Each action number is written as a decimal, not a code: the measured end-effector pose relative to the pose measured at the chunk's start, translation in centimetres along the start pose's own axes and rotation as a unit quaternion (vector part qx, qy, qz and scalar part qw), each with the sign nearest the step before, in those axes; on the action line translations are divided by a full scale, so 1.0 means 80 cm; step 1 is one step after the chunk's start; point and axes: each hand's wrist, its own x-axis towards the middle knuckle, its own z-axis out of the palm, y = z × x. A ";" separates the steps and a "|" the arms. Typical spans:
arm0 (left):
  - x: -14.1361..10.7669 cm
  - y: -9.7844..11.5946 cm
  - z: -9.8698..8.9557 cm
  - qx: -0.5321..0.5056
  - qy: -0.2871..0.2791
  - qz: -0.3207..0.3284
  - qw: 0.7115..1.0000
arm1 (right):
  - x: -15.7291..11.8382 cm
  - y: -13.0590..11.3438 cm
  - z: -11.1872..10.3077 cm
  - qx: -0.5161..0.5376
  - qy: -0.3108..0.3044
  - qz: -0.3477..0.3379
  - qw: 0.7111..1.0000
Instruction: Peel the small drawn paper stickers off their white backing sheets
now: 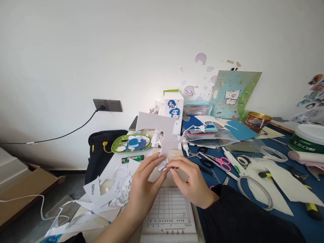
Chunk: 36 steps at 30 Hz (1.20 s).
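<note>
My left hand [149, 175] pinches a small white paper cutout [163, 164] with a line drawing on it, between thumb and fingers. From the other side my right hand [189, 179] touches the cutout's right edge with its fingertips. A larger irregular sheet of white paper [168, 135] with cut edges stands up just above my left fingertips; where it is held is partly hidden. Below both hands lies an open booklet [169, 209] with a printed table.
White paper scraps [111, 195] pile up at the left. A green tray [116, 145] and a green lighter [132, 159] sit behind them. Pink scissors [222, 163], tape rings [255, 192] and a green-and-white tub [307, 140] lie on the blue surface at right.
</note>
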 end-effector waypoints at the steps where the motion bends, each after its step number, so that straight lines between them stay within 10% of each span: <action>1: 0.000 0.000 0.000 -0.003 0.005 0.002 1.000 | 0.000 0.000 0.000 -0.005 0.000 0.002 1.000; 14: 0.005 0.005 0.003 -0.050 -0.023 0.010 0.998 | -0.001 0.002 0.003 -0.025 0.010 0.026 0.999; 24: 0.007 -0.009 0.008 0.076 -0.146 0.004 0.986 | 0.002 0.002 -0.004 -0.020 0.044 0.049 0.998; 30: 0.004 -0.017 0.015 0.132 -0.168 -0.028 0.977 | 0.009 0.029 -0.031 -0.057 0.098 0.128 0.985; 36: 0.006 -0.015 0.013 0.147 -0.177 -0.039 0.972 | 0.001 0.067 -0.059 -0.133 0.019 0.239 0.962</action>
